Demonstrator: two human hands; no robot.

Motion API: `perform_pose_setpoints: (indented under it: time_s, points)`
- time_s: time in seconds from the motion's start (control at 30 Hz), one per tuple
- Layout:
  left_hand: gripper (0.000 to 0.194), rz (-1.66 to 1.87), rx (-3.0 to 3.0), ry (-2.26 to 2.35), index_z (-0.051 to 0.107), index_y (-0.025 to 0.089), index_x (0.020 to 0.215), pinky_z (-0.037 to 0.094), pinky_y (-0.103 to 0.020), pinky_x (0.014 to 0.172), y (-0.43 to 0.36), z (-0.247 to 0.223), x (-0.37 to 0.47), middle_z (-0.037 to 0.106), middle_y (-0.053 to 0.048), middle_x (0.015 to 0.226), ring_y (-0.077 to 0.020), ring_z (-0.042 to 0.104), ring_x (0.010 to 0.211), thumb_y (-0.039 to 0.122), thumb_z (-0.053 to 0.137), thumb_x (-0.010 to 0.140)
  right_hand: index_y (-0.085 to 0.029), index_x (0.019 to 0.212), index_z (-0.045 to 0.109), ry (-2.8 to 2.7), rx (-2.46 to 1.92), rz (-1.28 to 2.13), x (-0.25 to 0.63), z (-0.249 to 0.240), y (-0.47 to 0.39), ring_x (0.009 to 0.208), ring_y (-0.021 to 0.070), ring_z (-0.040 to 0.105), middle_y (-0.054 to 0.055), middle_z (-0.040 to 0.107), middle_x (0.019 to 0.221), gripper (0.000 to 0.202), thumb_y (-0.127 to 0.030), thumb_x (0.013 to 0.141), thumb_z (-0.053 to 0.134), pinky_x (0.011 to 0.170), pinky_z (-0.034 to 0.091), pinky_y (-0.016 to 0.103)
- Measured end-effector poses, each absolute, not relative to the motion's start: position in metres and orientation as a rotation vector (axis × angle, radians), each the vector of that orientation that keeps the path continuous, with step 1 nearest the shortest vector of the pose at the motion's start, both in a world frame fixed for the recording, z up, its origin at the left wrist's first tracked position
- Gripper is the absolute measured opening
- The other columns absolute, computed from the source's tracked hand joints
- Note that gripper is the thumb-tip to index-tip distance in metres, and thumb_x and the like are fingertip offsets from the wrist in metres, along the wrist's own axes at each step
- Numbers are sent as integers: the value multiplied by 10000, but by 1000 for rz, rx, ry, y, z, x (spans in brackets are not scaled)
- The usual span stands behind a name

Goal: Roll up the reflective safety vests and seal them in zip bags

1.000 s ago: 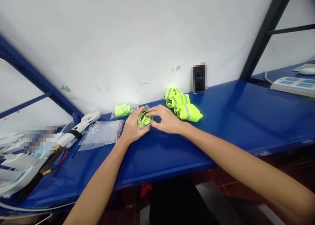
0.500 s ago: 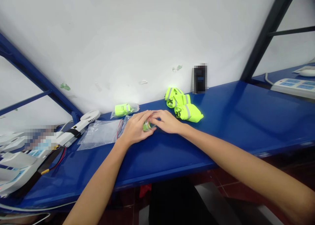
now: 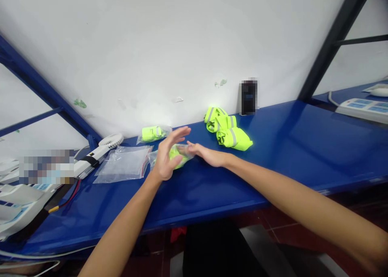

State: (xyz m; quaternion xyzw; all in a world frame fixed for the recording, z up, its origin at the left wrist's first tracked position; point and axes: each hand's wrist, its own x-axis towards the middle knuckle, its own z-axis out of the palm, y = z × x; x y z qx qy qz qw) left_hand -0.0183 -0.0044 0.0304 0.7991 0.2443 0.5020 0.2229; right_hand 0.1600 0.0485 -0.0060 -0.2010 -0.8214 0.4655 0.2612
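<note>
A dark red tiled floor [image 3: 285, 230] showed below the near edge of the glossy blue surface [image 3: 194, 200], and a white cable [image 3: 60, 254] ran across the lower left corner. On the surface, the left hand [image 3: 168, 155] stood open on its edge, thumb apart from the raised fingers. Beside it lay a fluorescent yellow-green fabric roll in a clear plastic bag [image 3: 178, 157], between the two hands and partly hidden by the left one; whether the left palm touched the bag could not be told. The right hand [image 3: 207, 153] was open and low, its fingers stretched out toward the left and their tips at the bag's right end.

To the left, flat clear plastic bags with red-edged openings [image 3: 124, 163] lay overlapped, just beside a white handheld fan [image 3: 111, 140]. Further left were white power strips [image 3: 22, 210], partly blurred, and a yellow connector on red and black wires [image 3: 53, 209].

Farther back, a second yellow-green roll in a clear bag [image 3: 152, 134] lay near the wall. To its right, three yellow-green fabric rolls with grey reflective bands [image 3: 228, 129] rested against one another, outside any bag. Behind them and to the right, an upright black object, pixelated [image 3: 248, 97], stood near the scuffed white wall [image 3: 157, 58]. A dark metal frame [image 3: 327, 46] rose at the right.
</note>
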Motion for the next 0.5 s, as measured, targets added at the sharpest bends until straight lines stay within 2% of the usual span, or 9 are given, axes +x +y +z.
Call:
perform_pose_setpoints:
  time_s: [0.07, 0.17, 0.27, 0.33, 0.43, 0.5]
  points:
    - [637, 1540, 1876, 566, 517, 200, 1362, 453, -502, 1030, -4, 35, -16, 600, -151, 1341, -342, 544, 1274, 573, 496, 846, -200, 1173, 646, -2148, -519, 1311, 158, -4, 50, 1258, 253, 501, 53, 639, 1253, 509, -447, 1010, 232, 1130, 285, 459]
    - [575, 1679, 1643, 587, 593, 194, 1251, 501, -472, 965, 2, 42, -25, 681, -136, 1176, -317, 604, 1194, 587, 444, 859, -177, 905, 679, -2220, -760, 1005, 154, 4, 46, 1195, 278, 510, 65, 682, 1035, 371, -455, 962, 439, 1106, 286, 472]
    - [354, 1934, 1737, 970, 683, 183, 1001, 538, -365, 826, 11, 40, -44, 708, -69, 915, -240, 685, 940, 471, 535, 858, -168, 758, 613, -2187, -1039, 634, 153, 10, 41, 1164, 296, 467, 91, 639, 915, 307, -408, 925, 517, 1005, 341, 465]
    - [266, 1994, 1853, 1326, 687, 173, 876, 524, -320, 778, 18, 35, -56, 691, -42, 826, -200, 675, 822, 413, 574, 851, -169, 695, 572, -2141, -1092, 592, 154, 11, 41, 1021, 263, 503, 71, 597, 804, 329, -387, 926, 488, 901, 384, 402]
    - [280, 1694, 1928, 1677, 686, 164, 864, 502, -292, 728, 24, 29, -67, 695, -43, 806, -188, 654, 776, 404, 541, 858, -166, 643, 569, -2079, -987, 846, 157, 11, 45, 778, 191, 527, 19, 548, 666, 351, -363, 910, 454, 767, 400, 319]
    - [337, 1375, 1952, 1794, 691, 156, 898, 482, -289, 708, 25, 28, -69, 701, -48, 793, -183, 631, 729, 444, 518, 864, -153, 705, 645, -2024, -871, 1081, 158, 10, 47, 755, 177, 559, 13, 615, 706, 295, -336, 872, 485, 758, 415, 299]
